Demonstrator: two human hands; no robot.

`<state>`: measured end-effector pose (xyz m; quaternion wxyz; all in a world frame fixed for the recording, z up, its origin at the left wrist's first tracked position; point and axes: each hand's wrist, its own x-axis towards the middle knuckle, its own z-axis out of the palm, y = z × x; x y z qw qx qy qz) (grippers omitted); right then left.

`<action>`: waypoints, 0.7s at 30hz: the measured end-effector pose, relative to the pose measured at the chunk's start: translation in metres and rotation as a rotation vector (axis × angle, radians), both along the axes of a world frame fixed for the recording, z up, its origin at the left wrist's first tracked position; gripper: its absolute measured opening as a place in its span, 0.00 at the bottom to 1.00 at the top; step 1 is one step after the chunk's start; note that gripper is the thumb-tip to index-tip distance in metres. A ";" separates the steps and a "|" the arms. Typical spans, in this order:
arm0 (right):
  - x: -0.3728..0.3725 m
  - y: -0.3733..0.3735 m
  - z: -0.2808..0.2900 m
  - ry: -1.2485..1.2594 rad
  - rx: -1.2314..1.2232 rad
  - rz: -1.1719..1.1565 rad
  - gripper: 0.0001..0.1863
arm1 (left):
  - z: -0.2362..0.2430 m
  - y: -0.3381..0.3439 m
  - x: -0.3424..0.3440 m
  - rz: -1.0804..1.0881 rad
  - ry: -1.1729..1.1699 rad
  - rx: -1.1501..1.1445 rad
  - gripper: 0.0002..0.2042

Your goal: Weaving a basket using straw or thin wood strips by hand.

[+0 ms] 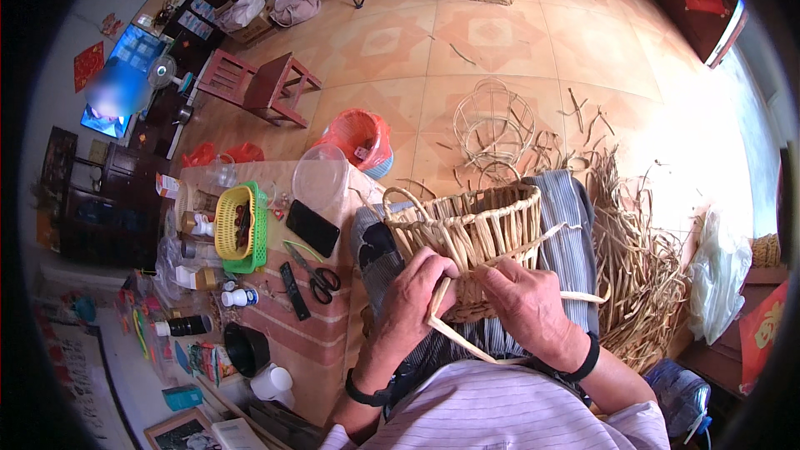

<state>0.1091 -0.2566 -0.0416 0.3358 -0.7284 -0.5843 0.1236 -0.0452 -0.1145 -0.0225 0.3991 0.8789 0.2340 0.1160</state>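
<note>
A pale woven basket (507,215) with a looped handle on its rim rests on my lap, over a striped grey cloth (567,225). My left hand (421,283) is closed at the basket's near side, gripping a flat plant-fibre strand (457,338) that hangs below it toward my shirt. Close beside it, my right hand (529,300) is closed on the basket's weave, thumb and fingers pinching a strand there. Loose strand ends stick out to the right of the basket. Both sets of fingertips are partly hidden against the weave.
A big heap of dry fibre strands (629,275) lies on the floor to my right, near a wire frame (492,129). At left, a table (312,342) carries black scissors (321,283), a phone (312,229), a yellow basket (236,221) and several bottles. A red chair (271,87) stands beyond.
</note>
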 end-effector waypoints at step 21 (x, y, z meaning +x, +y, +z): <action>0.072 -0.004 0.013 -0.388 -0.045 0.196 0.12 | 0.005 -0.008 0.005 0.081 0.043 -0.010 0.12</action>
